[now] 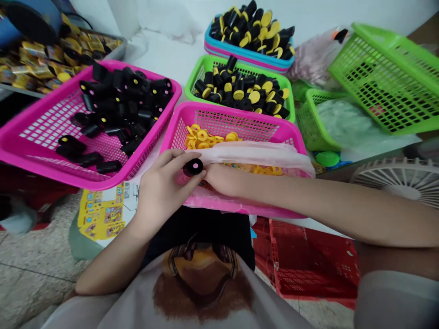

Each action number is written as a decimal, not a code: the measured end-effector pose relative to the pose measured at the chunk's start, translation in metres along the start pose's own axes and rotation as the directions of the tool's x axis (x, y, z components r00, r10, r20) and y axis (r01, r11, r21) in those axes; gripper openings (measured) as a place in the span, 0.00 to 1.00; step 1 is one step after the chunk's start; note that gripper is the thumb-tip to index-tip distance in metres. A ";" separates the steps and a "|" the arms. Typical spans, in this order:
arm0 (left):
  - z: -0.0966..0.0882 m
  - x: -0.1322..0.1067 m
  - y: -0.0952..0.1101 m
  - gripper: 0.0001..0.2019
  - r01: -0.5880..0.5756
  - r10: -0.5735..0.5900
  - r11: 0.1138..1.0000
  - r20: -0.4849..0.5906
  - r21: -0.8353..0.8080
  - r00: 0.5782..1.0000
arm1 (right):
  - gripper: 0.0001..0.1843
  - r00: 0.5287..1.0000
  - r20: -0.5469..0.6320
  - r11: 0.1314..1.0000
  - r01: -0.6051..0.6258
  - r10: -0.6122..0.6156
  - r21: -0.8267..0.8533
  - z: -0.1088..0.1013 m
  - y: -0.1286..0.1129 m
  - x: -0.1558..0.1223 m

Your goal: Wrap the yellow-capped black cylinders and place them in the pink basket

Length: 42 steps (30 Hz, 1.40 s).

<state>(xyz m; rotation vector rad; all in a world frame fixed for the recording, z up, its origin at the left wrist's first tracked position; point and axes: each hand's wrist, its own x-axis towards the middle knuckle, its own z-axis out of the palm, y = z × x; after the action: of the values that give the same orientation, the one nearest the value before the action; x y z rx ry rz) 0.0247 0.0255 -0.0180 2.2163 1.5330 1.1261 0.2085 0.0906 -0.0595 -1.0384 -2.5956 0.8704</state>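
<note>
My left hand (159,187) is closed around a small black plastic cylinder (194,166), whose round end with a pink dot faces up. Beside it, my right hand (221,179) reaches into a clear plastic bag (260,153) lying in the middle pink basket (300,137). The fingers of that hand are hidden behind the left hand and inside the bag. Yellow plastic rings and discs (202,137) fill the back left of this basket, and more yellow pieces (265,170) show at the bag's mouth.
More black cylinders lie in the left pink basket (106,183). Behind the middle one, a green basket (190,93) and a blue basket (209,43) hold yellow-capped black cylinders. At right are a tilted green basket (408,91) and a fan (404,183). Red crates (315,265) sit below.
</note>
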 end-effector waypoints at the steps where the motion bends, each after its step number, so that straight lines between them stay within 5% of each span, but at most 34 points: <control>1: 0.001 0.000 0.000 0.14 0.014 -0.014 1.000 0.002 -0.002 1.000 | 0.21 1.000 0.005 1.000 0.007 -0.008 0.005 -0.001 -0.002 0.001; 6: 0.004 -0.001 -0.002 0.24 0.164 -0.163 0.983 0.025 -0.084 0.986 | 0.20 0.999 0.048 1.000 -0.016 0.016 0.016 -0.012 -0.006 -0.008; 9: 0.004 -0.001 -0.001 0.22 0.212 -0.206 0.971 0.057 -0.111 0.977 | 0.23 0.995 0.075 0.998 -0.064 0.062 0.021 -0.021 -0.007 -0.019; 20: -0.002 0.002 0.000 0.18 0.037 -0.033 0.999 0.176 -0.021 0.984 | 0.12 0.946 -0.195 0.945 -0.206 0.259 0.254 -0.047 -0.028 -0.069; 25: -0.002 0.006 0.003 0.22 0.087 -0.097 0.995 0.233 0.052 0.968 | 0.15 0.921 -0.389 1.000 0.003 0.000 0.005 -0.045 -0.035 -0.063; 29: -0.002 0.006 0.005 0.21 0.110 -0.121 0.992 0.230 0.062 0.966 | 0.22 0.906 -0.387 0.981 0.119 -0.171 -0.155 -0.045 -0.037 -0.057; 37: -0.001 0.004 0.002 0.17 0.080 -0.081 0.997 0.208 0.012 0.975 | 0.27 0.908 -0.375 0.958 0.086 -0.189 -0.275 -0.063 -0.049 -0.063; 42: -0.003 0.005 0.004 0.17 0.099 -0.083 0.994 0.255 -0.052 0.963 | 0.19 0.903 -0.416 0.957 -0.025 -0.102 -0.290 -0.081 -0.047 -0.083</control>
<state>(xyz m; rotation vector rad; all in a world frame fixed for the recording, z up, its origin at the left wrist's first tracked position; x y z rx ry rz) 0.0258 0.0274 -0.0112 2.1272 1.4542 0.8176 0.2749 0.0428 0.0355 -1.0967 -2.3879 0.2101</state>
